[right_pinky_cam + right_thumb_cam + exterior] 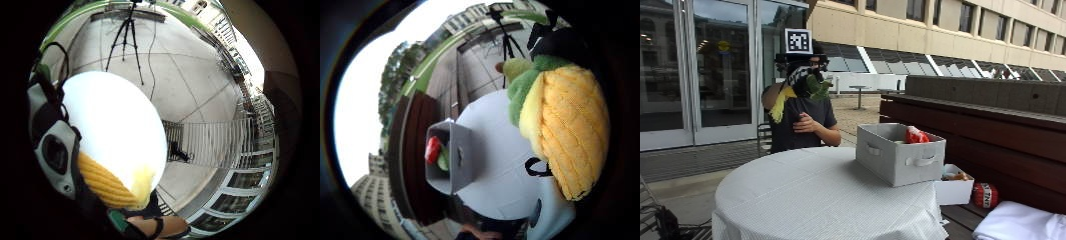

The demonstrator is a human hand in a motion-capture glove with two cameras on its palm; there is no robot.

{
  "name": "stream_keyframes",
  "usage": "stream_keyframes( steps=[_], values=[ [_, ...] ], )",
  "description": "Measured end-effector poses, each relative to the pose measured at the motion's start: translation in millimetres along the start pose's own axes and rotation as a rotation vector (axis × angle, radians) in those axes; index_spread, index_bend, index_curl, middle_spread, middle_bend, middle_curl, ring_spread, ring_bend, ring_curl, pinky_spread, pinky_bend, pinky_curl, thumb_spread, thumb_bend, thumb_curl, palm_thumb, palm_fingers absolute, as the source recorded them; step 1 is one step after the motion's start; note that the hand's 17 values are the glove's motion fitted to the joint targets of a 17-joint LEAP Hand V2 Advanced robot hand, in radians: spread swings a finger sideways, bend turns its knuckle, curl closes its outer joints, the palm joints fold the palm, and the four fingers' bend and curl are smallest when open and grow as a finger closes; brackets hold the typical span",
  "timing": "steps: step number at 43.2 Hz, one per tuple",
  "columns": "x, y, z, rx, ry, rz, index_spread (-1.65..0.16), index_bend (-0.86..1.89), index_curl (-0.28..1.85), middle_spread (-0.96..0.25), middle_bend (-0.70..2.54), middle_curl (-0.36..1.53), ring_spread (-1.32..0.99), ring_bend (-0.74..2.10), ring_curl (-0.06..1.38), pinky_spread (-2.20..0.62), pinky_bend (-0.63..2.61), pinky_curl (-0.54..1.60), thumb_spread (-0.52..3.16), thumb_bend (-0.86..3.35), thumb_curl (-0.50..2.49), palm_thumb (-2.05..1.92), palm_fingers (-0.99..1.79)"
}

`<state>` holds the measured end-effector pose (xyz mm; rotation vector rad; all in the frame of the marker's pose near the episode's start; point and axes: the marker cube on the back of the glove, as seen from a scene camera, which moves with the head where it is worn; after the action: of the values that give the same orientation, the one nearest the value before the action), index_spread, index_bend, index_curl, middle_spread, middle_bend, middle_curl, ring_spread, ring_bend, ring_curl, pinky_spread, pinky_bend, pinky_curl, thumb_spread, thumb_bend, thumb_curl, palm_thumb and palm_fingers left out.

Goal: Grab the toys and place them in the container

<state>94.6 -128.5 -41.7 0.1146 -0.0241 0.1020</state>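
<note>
hand (802, 80) curled round plush corn (781, 104), raised above table (806, 195)

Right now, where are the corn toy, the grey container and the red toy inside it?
corn toy (570, 135): thumb side palm view, on its yellow ribbed body.
grey container (896, 160): outside view, on its front wall.
red toy (915, 135): outside view, on the part showing above the container's rim.

container (899, 159) contents mostly hidden by wall | corn toy (107, 185) cut off
</note>
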Motion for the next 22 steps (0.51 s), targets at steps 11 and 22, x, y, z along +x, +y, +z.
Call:
stream_keyframes(
  steps=[11,22],
  values=[
    [-146.3,20.5,-30.2,0.008,-0.052,-0.16,-0.41,0.08,-0.02,-0.43,0.72,0.61,-0.41,1.29,0.48,-0.48,1.01,0.37,0.78,0.22,0.83,0.75,0.93],
    [-268.1,61.3,-34.5,0.0,-0.051,-0.301,-0.41,0.08,-0.01,-0.44,0.71,0.63,-0.41,1.3,0.48,-0.48,1.01,0.37,0.76,0.21,0.89,0.75,0.93]
  ],
)
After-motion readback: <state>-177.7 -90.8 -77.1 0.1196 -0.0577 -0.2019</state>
